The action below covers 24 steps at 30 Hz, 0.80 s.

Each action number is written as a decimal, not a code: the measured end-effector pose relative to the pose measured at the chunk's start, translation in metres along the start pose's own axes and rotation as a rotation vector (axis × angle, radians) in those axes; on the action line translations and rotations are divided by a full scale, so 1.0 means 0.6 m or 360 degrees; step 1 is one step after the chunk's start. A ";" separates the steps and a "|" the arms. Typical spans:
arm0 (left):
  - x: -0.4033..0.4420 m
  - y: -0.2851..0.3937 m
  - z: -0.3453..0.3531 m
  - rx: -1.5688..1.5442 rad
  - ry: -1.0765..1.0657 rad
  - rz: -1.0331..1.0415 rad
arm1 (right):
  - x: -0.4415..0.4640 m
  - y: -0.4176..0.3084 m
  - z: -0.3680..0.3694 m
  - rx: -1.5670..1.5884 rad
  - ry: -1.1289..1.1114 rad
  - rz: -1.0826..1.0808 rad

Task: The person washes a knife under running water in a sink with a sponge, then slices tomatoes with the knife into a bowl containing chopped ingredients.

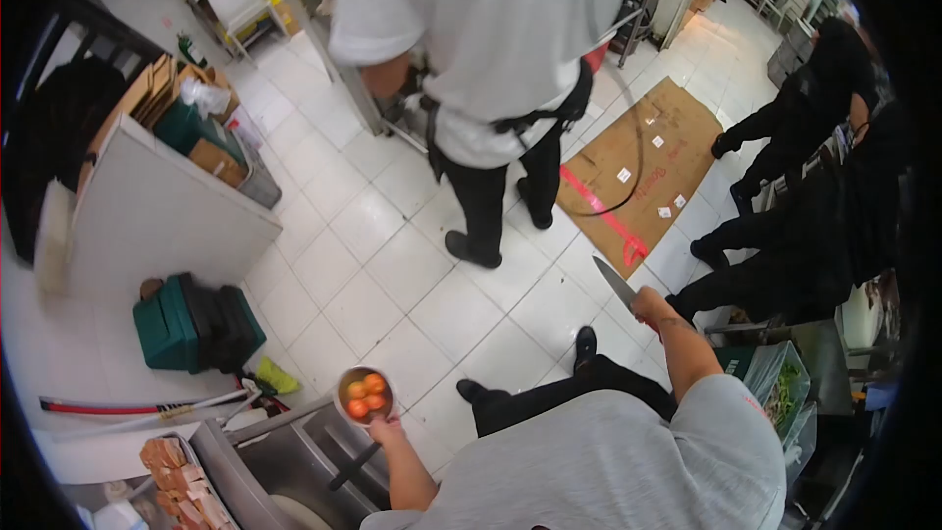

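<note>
My left hand (387, 429) grips the near rim of a round bowl (342, 395) at the lower left. Several orange-red tomatoes (365, 397) lie in the bowl. Out to the right, my right hand (649, 305) is closed around the handle of a kitchen knife (615, 281). The blade points forward and to the left, over the tiled floor. The bowl is beside the edge of a metal sink (294, 461). My fingers under the bowl are hidden.
A person in a white shirt (481, 49) stands ahead. Flattened cardboard (653, 172) lies on the floor. Dark-clothed people (785, 245) stand along the right side. Green bins (165, 324) sit at left. A tray of brownish pieces (186, 486) stands lower left; a tub of greens (785, 397) is right.
</note>
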State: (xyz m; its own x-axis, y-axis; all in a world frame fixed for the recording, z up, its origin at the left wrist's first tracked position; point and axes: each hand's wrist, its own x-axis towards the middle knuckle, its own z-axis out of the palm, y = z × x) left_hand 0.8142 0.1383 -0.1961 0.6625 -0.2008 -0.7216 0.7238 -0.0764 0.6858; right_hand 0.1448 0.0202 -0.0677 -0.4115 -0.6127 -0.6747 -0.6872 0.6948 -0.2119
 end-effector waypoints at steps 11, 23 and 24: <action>-0.693 -0.390 0.475 0.1546 -0.1755 -0.0358 | 0.099 0.229 -0.233 0.0712 0.0197 0.0025; -1.118 -0.552 0.961 0.1048 -0.2242 0.0246 | 0.293 0.128 -0.479 0.1283 0.0360 -0.0411; -1.127 -0.571 1.003 0.0986 -0.2228 0.0226 | 0.325 0.122 -0.497 0.1295 0.0376 -0.0418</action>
State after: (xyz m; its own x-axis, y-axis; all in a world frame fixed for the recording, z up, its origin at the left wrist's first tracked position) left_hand 0.0021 -0.2874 0.1139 -0.2462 -0.9421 -0.2278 0.2463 -0.2881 0.9254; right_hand -0.1643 -0.1607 -0.0040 -0.4752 -0.7892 -0.3890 -0.1754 0.5182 -0.8371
